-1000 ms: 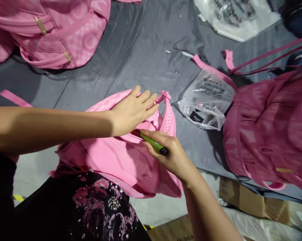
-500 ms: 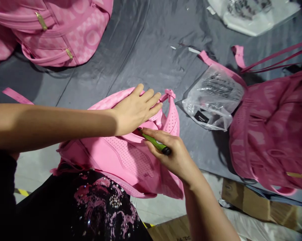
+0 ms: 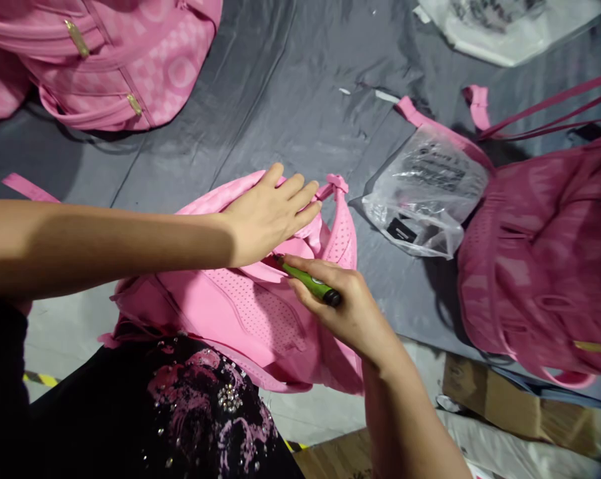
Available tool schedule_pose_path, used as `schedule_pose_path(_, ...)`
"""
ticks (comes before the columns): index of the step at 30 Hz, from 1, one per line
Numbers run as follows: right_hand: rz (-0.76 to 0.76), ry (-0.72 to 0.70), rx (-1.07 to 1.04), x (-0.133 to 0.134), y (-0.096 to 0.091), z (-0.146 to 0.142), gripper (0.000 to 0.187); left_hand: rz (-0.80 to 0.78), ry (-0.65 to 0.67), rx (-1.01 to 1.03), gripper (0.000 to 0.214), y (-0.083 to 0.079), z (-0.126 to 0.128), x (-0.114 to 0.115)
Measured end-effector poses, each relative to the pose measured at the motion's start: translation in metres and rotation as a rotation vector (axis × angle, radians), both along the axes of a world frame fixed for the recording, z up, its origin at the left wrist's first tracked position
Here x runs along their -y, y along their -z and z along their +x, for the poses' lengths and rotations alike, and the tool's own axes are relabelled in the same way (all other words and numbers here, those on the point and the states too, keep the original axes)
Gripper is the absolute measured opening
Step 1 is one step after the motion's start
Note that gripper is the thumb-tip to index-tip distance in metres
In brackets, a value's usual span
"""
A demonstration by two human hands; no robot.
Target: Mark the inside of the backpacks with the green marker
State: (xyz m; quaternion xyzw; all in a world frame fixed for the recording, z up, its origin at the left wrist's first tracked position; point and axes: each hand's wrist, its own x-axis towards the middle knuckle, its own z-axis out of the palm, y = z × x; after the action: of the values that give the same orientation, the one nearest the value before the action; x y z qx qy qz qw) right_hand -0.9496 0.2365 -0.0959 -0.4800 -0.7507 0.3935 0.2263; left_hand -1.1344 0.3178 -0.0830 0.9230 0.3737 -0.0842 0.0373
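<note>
A pink backpack (image 3: 221, 306) lies on its side in front of me at the edge of the grey-covered table, partly over my lap. My left hand (image 3: 268, 216) is pressed flat on its upper side, fingers stretched out and slightly spread. In my right hand (image 3: 338, 293) is a slim green-handled tool (image 3: 310, 283) with a black end cap. Its dark tip points into a fold of the pink fabric, just below my left palm, and the very end is hidden there. A knotted pink strap (image 3: 338, 183) stands up just right of my left fingertips.
Another pink checked backpack (image 3: 125, 66) lies at the upper left. A darker pink backpack (image 3: 544, 259) stands at the right, beside a clear plastic bag (image 3: 425, 193). A white plastic bag (image 3: 504, 33) is at the top right. Cardboard (image 3: 510, 406) lies below the table edge.
Almost nothing differs. The whole view has shifted slightly, and both hands stay in place on the backpack with the green-handled tool at the same fold.
</note>
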Motion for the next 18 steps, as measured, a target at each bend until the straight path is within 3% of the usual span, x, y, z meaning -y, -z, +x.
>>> schedule_pose_path(11, 0.046, 0.027, -0.006, 0.001, 0.005, -0.009, 0.026, 0.108, 0.058, -0.080, 0.073, 0.000, 0.001, -0.001)
schedule_pose_path(15, 0.086, 0.054, -0.024, 0.008, 0.007, -0.016, 0.027, 0.067, 0.085, -0.148, 0.097, -0.017, -0.010, -0.001)
schedule_pose_path(18, 0.145, 0.063, -0.021, 0.014, 0.006, -0.020, 0.028, -0.005, -0.071, -0.199, 0.122, -0.039, -0.028, 0.006)
